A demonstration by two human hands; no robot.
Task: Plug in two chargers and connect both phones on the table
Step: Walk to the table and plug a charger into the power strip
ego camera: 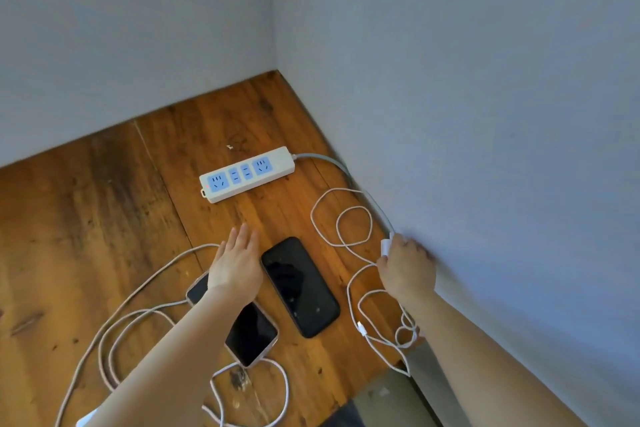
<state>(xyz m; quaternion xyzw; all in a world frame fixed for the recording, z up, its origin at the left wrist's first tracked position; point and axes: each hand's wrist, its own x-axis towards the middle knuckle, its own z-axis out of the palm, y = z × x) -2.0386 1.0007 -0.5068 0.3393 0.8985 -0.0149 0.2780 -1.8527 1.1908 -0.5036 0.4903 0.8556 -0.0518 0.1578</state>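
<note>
So the white four-socket power strip with blue faces [247,174] sits near the middle of the frame on the worn brown wooden table [86,218], and all four of its sockets are bare, nothing plugged in. Its grey lead [332,163] runs off to the right along the pale wall [485,114].

The right hand [407,265] is at the right of the frame, hard against that wall, fingers curled around a small white charger brick [386,246], with the thin white cable [353,225] looping away from it across the wood and trailing down to the lower right, where its small plug end [362,328] lies loose. The left hand [237,262] is flat and spread, gripping nothing, hovering over the top end of the pink-edged phone with a dark screen [251,336] (can't tell if the palm actually touches it). Just right of it lies the black phone, screen dark [299,286], the two nearly side by side but apart.

A thicker whitish braided cable [114,329] coils across the lower left and bottom of the frame.

Room-wise: the table is tucked into a corner, walls on the top and right. The open wood is at the left and between the strip and the phones.
</note>
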